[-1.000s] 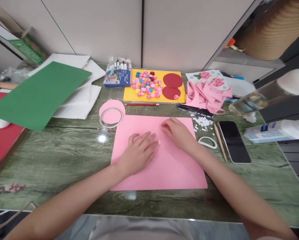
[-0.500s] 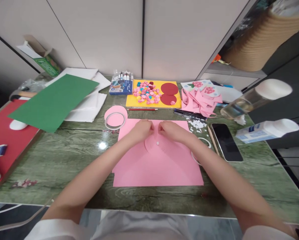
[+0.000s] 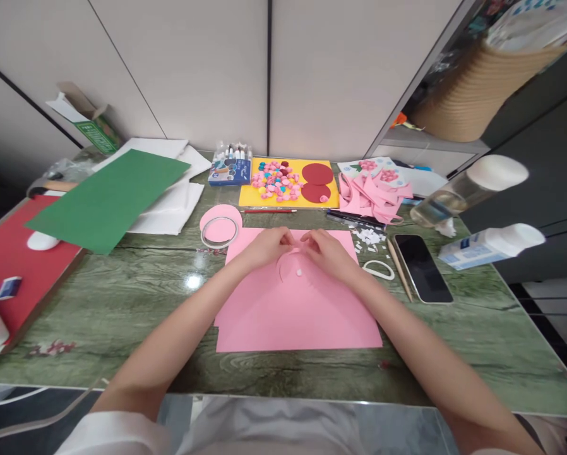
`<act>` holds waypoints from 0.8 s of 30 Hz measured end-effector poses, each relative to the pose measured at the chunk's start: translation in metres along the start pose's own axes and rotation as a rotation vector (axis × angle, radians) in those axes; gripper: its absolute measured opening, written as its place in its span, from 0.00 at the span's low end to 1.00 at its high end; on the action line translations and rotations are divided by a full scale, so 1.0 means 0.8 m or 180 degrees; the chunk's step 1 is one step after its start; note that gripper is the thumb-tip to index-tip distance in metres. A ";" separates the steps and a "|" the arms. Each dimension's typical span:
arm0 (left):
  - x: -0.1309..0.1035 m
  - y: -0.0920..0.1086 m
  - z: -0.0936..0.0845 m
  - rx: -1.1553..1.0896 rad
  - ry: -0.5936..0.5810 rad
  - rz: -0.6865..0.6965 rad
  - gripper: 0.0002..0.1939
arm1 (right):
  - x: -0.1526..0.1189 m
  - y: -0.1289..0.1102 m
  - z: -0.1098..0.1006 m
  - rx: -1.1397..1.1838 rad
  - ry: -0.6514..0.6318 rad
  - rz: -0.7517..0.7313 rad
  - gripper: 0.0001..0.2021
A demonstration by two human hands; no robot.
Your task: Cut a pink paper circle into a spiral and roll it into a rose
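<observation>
Both hands — left hand (image 3: 264,248), right hand (image 3: 328,253) — grip pinched on the pink paper circle (image 3: 297,273).

Both hands meet at the far edge of a large pink sheet (image 3: 293,309) lying on the green table (image 3: 122,297). The left hand (image 3: 264,245) and the right hand (image 3: 328,253) pinch the top of a pink paper circle (image 3: 295,273) resting on that sheet. Just left of the sheet lies a tape roll (image 3: 218,231). Right of the sheet lies a phone (image 3: 422,268), face up. Beyond the sheet sits a yellow card (image 3: 290,183) covered in small paper pieces.
</observation>
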State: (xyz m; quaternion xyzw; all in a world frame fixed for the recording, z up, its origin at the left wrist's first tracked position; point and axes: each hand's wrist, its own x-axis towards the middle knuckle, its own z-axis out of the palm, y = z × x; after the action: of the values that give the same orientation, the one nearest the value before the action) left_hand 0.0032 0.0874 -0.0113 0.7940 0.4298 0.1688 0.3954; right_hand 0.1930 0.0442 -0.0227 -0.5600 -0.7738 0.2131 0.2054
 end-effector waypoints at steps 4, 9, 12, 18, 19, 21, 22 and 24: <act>0.002 -0.005 0.001 -0.0456 0.0112 0.0106 0.07 | -0.004 0.002 0.000 0.0150 0.0129 0.0024 0.08; -0.004 -0.004 0.001 -0.1038 0.0314 0.0039 0.10 | -0.006 -0.001 0.000 0.0470 0.0288 0.0237 0.06; -0.015 -0.001 0.004 -0.1445 0.0224 -0.0097 0.14 | -0.012 -0.004 -0.002 0.0721 0.0317 0.0395 0.07; -0.029 -0.001 0.015 -0.1942 0.0361 -0.0445 0.16 | -0.020 -0.011 0.000 0.1113 0.0336 0.0621 0.09; -0.029 -0.002 0.016 -0.1994 0.0370 -0.0480 0.15 | -0.021 -0.012 0.000 0.1181 0.0320 0.0644 0.08; -0.028 -0.003 0.017 -0.2083 0.0379 -0.0551 0.15 | -0.024 -0.011 -0.001 0.1344 0.0267 0.0674 0.08; -0.027 -0.003 0.018 -0.2119 0.0385 -0.0589 0.14 | -0.025 -0.010 -0.002 0.1434 0.0236 0.0685 0.08; -0.025 -0.004 0.017 -0.2171 0.0396 -0.0665 0.14 | -0.029 -0.008 -0.004 0.1597 0.0183 0.0719 0.09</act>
State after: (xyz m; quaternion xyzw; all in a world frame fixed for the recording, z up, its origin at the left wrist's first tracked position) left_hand -0.0021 0.0653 -0.0212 0.5564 0.4508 0.3092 0.6258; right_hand 0.1965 0.0208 -0.0179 -0.5802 -0.6234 0.4036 0.3345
